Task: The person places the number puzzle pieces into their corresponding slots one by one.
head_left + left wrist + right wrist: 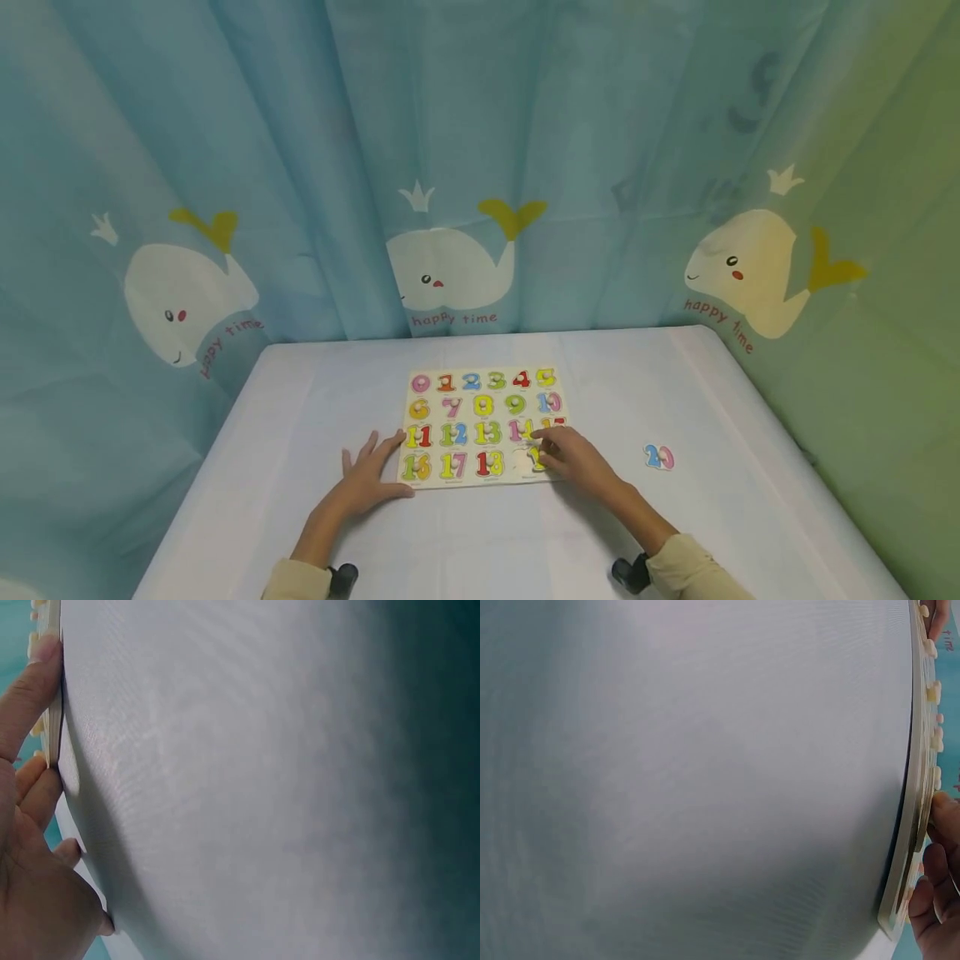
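A wooden number puzzle board [503, 479] lies on the white table, its knobbed number pieces in rows. My left hand [367, 483] rests at the board's near left corner, fingers spread, thumb along the near edge and a fingertip at the left side. In the left wrist view the thumb [30, 694] touches the board's edge. My right hand [581, 460] pinches a partly hidden yellow number piece [537, 459] over the bottom row, beside a bare patch. The right wrist view shows its thin edge close over the board, fingers [937, 874] beside it.
A blue and pink number 20 piece [659, 457] lies on the white tabletop [487, 542] right of the board. Behind the table hangs a blue curtain [600, 275] printed with whales. A dark strap device sits at each wrist.
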The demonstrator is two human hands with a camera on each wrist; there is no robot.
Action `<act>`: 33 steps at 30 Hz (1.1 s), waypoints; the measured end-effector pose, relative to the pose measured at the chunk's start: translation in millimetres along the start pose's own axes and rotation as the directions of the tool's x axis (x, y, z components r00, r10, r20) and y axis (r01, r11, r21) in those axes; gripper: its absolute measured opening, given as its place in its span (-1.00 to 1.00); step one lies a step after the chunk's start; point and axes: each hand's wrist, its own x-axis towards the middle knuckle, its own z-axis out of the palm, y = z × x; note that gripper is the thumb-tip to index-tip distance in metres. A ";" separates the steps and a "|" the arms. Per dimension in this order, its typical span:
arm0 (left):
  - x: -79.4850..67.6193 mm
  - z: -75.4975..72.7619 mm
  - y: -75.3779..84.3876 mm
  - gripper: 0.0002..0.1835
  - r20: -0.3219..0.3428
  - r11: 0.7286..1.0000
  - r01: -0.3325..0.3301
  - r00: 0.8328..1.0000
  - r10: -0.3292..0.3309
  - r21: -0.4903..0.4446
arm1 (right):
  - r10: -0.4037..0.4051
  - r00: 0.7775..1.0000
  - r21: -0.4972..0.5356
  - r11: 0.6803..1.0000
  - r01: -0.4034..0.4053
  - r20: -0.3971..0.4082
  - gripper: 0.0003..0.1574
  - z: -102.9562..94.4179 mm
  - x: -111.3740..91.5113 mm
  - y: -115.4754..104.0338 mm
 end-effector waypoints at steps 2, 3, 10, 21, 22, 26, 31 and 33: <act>-0.3 0.1 -0.6 0.04 -0.002 1.000 -0.002 1.000 0.002 0.005 | 0.008 1.000 0.003 1.000 -0.008 0.001 -0.60 1.9 -0.4 1.1; -0.3 0.5 -0.9 0.04 -0.003 1.000 -0.004 1.000 0.004 0.006 | 0.011 1.000 0.004 1.000 -0.011 0.001 -0.60 2.9 -0.8 1.8; -1.7 4.0 -1.9 0.06 0.000 1.000 -0.003 1.000 0.003 -0.005 | 0.006 1.000 0.001 1.000 -0.006 -0.007 -0.59 6.1 -4.1 1.9; 0.4 1.3 -1.1 0.07 -0.006 1.000 0.011 1.000 -0.011 0.002 | -0.032 0.999 0.025 0.999 0.032 -0.036 -0.58 5.4 -2.8 -0.8; 0.4 0.5 -0.7 0.07 -0.005 1.000 0.015 1.000 -0.015 0.001 | -0.042 0.998 0.035 0.998 0.043 -0.036 -0.58 5.9 -2.4 -1.0; 0.7 -2.2 0.9 0.06 -0.007 1.000 0.020 1.000 -0.020 0.004 | -0.055 0.998 0.063 0.996 0.056 -0.022 -0.57 7.9 1.7 -1.6; 0.3 -1.3 0.4 0.05 -0.011 1.000 0.001 1.000 -0.001 0.006 | -0.026 1.000 0.075 0.997 0.025 0.004 -0.54 9.5 4.3 -3.0; -0.3 0.5 -0.7 0.05 -0.005 1.000 -0.002 1.000 0.002 0.010 | -0.024 1.000 0.069 0.997 0.022 0.020 -0.54 10.5 3.8 -3.3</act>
